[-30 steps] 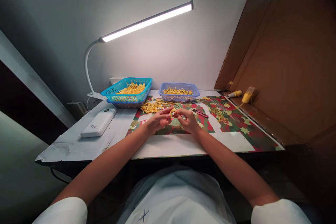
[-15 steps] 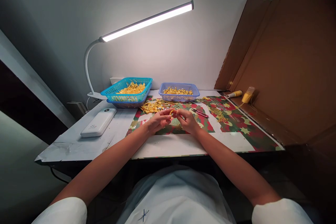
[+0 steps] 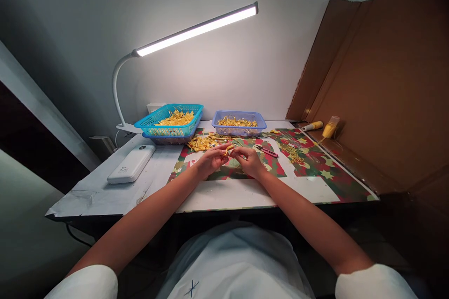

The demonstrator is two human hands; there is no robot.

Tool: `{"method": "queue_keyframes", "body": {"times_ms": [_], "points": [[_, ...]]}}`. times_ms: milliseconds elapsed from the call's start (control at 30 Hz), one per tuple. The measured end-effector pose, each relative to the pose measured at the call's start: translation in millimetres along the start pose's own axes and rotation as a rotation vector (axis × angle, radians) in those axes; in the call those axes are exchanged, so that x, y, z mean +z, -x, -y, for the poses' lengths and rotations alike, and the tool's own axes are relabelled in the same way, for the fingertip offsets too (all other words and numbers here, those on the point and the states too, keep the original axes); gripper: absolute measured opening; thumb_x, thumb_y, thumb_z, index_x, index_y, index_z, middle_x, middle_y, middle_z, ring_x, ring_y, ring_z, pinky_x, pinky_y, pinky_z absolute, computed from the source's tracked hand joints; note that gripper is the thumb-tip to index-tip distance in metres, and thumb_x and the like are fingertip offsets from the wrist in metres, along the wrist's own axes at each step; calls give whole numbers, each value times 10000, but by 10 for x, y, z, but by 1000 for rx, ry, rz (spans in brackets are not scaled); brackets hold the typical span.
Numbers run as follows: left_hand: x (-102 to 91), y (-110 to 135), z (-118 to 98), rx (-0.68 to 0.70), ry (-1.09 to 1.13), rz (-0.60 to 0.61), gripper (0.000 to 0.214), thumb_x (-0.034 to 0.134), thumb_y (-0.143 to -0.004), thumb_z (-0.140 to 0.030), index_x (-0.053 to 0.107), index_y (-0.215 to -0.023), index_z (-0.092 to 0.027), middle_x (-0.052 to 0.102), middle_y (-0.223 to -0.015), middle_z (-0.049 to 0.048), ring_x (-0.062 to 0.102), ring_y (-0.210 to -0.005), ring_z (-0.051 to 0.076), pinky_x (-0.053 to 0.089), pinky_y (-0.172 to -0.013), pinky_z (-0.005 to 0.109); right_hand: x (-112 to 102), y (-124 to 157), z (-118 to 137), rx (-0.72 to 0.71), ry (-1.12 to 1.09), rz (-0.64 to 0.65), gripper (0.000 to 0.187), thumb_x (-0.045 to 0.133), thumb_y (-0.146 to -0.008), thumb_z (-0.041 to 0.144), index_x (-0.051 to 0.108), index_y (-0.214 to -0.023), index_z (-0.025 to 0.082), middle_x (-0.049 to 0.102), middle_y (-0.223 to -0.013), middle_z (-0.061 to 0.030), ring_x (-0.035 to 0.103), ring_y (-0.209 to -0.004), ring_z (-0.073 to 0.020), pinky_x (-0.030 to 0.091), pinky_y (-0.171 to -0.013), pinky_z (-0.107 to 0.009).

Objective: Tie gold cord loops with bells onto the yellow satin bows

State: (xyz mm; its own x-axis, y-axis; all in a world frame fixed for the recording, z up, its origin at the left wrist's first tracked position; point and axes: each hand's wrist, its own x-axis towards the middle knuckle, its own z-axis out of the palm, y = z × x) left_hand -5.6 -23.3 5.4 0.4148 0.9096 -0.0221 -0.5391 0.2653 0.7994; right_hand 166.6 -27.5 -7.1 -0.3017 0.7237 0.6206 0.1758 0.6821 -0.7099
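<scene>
A short strip of yellow ribbon (image 3: 229, 148), bent into a curve, is pinched between the thumb and fingers of my left hand (image 3: 212, 159). Close against its right side are the closed fingertips of my right hand (image 3: 248, 160). What those fingertips grip is too small to make out. Both hands are over the camouflage-patterned sheet (image 3: 273, 168) on the table. Behind my left hand lies a loose heap of yellow ribbon pieces (image 3: 201, 143). Pink-handled thread snips (image 3: 269, 152) rest just right of my right hand.
A turquoise basket (image 3: 164, 130) of yellow pieces sits stacked at the back left, a purple basket (image 3: 240, 131) beside it. A white power bank (image 3: 131, 164) lies left, under a lit lamp (image 3: 199, 29). Gold cord (image 3: 293, 153), a glue bottle (image 3: 330, 127) and cardboard (image 3: 379, 79) stand right.
My right fingertips have shifted slightly away from my left ones. More of the yellow ribbon's curve now shows between the hands. Everything on the table stays in place.
</scene>
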Motion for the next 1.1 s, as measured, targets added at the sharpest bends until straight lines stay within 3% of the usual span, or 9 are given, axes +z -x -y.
{"method": "queue_keyframes", "body": {"times_ms": [200, 433, 700, 900, 1000, 1100], "points": [[7, -1, 6, 23, -27, -15, 294, 683, -582, -6, 732, -842, -134, 693, -788, 46, 589, -631, 70, 469, -578, 154, -24, -6, -44, -93, 96, 31, 155, 558, -855, 292, 683, -805, 214, 705, -828, -46, 630, -769, -188, 485, -739, -326], [-19, -19, 45, 55, -133, -23, 321, 787, -567, -72, 740, -878, -132, 710, -848, 54, 581, -646, 65, 459, -611, 180, -22, -13, -53, -121, 100, -17, 183, 552, -865, 298, 678, -755, 224, 699, -784, -41, 630, -767, -195, 480, -739, -328], [24, -19, 44, 99, -205, -81, 386, 852, -482, -150, 750, -854, -154, 705, -763, 24, 574, -633, 61, 451, -630, 186, 30, -20, -58, -34, 164, -41, 154, 558, -837, 272, 698, -789, 226, 695, -762, -28, 614, -752, -194, 468, -735, -331], [-31, -61, 51, 173, -336, -189, 381, 839, -512, -209, 754, -881, -164, 713, -849, 44, 555, -634, 67, 436, -639, 216, -69, -70, 0, 53, 235, -326, 126, 594, -793, 229, 706, -849, 219, 698, -898, -59, 618, -870, -216, 460, -830, -379], [-59, -67, 61, 184, -429, -152, 407, 832, -537, -261, 752, -924, -159, 714, -825, 55, 556, -632, 86, 427, -621, 223, -59, -88, 37, -42, 237, -234, 84, 642, -775, 210, 713, -813, 235, 662, -946, -50, 589, -957, -212, 416, -911, -396], [-61, -57, 63, 175, -497, -86, 419, 822, -558, -293, 752, -948, -157, 715, -793, 57, 552, -615, 93, 414, -602, 222, -13, -98, 36, -20, 249, -183, 53, 675, -762, 209, 716, -777, 240, 617, -955, -51, 555, -966, -215, 402, -908, -405]]}}
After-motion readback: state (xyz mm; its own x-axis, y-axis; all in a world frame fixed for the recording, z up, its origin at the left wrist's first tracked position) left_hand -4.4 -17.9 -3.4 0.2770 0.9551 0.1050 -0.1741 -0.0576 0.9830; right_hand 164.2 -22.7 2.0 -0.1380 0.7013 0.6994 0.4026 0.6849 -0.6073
